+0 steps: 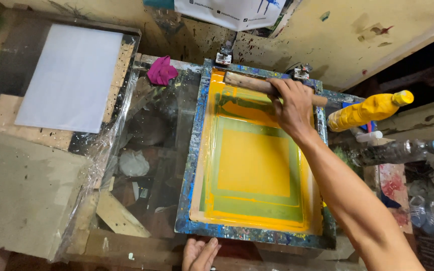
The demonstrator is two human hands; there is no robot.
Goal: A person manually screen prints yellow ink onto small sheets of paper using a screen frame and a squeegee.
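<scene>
A single head-worn camera looks steeply down, close above the printing frame [257, 150], which fills the centre; the wall [337, 30] runs along the frame's top edge.

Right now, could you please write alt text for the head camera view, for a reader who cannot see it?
A person's right hand grips a wooden squeegee at the far end of a yellow-inked printing screen in a blue paint-spattered frame. The left hand rests on the near table edge; a yellow bottle lies to the right.
</scene>
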